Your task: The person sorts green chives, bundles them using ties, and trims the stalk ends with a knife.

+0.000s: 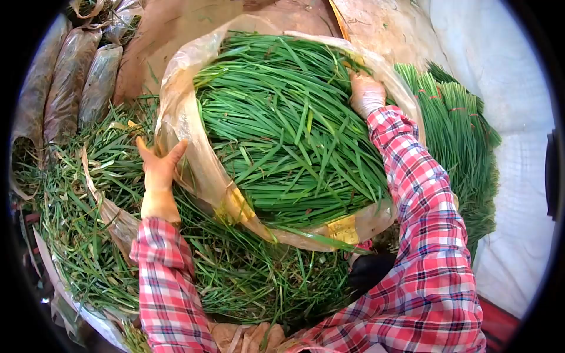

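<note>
White sheet (518, 117) right, sacks (70, 76) upper left. Bag (176, 106) full of leaves (294, 135). My left hand (159, 169) spread at its side; right hand (366, 93) curled at leaves, grip unclear.

Plastic bag (176, 82): translucent, pale beige and creased; its wide, rounded mouth is spread open and faced upward in the centre of the view.
Bag rim: loosely crumpled, marked by yellow patches (342, 229) along the near side.
Green leaves (288, 123): long, narrow blades, by which the bag's mouth is filled.
Lie of the leaves: mostly slanted from upper left to lower right, some crossed; a few yellowish pieces are mixed in.
</note>
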`<state>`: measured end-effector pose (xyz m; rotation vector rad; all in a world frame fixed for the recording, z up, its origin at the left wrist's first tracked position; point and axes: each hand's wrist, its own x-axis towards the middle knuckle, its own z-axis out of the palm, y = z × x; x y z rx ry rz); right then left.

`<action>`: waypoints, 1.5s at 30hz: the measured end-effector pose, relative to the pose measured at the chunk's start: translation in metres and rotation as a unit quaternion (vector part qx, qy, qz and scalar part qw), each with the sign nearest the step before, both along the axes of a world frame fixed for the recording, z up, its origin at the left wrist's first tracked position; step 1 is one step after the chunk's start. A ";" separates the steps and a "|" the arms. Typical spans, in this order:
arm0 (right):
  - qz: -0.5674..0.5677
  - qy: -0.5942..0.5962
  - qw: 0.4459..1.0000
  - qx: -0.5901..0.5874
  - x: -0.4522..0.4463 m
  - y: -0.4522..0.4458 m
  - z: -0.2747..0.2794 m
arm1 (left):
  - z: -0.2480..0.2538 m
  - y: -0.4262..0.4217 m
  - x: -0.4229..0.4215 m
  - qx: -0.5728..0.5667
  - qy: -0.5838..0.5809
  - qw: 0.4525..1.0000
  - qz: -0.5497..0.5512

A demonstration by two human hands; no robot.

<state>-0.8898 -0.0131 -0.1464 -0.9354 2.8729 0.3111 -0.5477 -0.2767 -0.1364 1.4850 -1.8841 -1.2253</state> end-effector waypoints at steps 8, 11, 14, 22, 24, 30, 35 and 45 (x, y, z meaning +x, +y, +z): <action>-0.094 -0.134 0.986 -0.039 -0.013 0.001 -0.007 | 0.091 0.042 -0.021 0.207 0.275 0.937 -0.060; -0.100 -0.125 0.980 -0.120 0.017 0.028 0.022 | 0.170 0.087 -0.001 0.147 0.330 0.932 0.029; 0.014 -0.094 0.986 -0.139 0.070 0.073 0.062 | 0.194 0.088 0.107 0.242 0.372 0.896 0.023; 0.196 -0.137 0.968 -0.080 0.204 0.159 0.072 | 0.223 0.145 0.251 0.210 0.284 0.935 0.045; 0.232 -0.143 0.954 -0.127 0.203 0.175 0.010 | 0.222 0.127 0.243 -0.141 -0.037 0.986 -0.084; 0.270 -0.054 0.961 -0.006 0.203 0.135 0.049 | 0.245 0.126 0.133 -0.544 -0.085 0.821 -0.149; 0.208 -0.227 0.951 0.039 0.236 0.149 0.062 | 0.206 0.165 -0.006 -0.420 -0.031 0.773 -0.475; 0.243 -0.199 0.948 0.056 0.225 0.161 0.029 | 0.030 0.154 0.024 -0.340 -0.203 0.867 -0.303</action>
